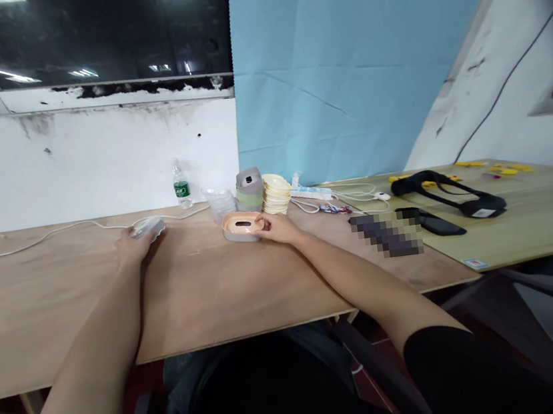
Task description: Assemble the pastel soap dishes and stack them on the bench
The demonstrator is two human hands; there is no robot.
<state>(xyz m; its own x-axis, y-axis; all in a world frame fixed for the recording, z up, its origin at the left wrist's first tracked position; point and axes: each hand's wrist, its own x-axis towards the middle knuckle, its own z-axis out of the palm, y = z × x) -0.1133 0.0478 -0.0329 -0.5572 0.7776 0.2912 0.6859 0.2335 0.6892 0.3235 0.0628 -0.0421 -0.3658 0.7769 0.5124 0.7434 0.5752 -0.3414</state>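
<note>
My left hand (132, 247) is closed around a clear plastic piece (148, 227), perhaps a lid or shallow tub, low over the left part of the table. Its underside is hidden by the fingers. In the middle, a small oval box (240, 235), peach on top and grey below with a dark slot, rests on the wood. The fingers of my right hand (278, 228) pinch its right edge. Just behind it are stacked clear containers (220, 204), grey-and-green containers (249, 193) and a stack of cream-coloured pieces (276, 193).
A water bottle (181, 186) stands against the wall. White cables and a power strip (311, 192) run along the back. To the right lie a dark pixelated object (385, 235), a black phone-like slab (437, 221), a black headset-like strap (449, 192) and yellow pieces (508, 170).
</note>
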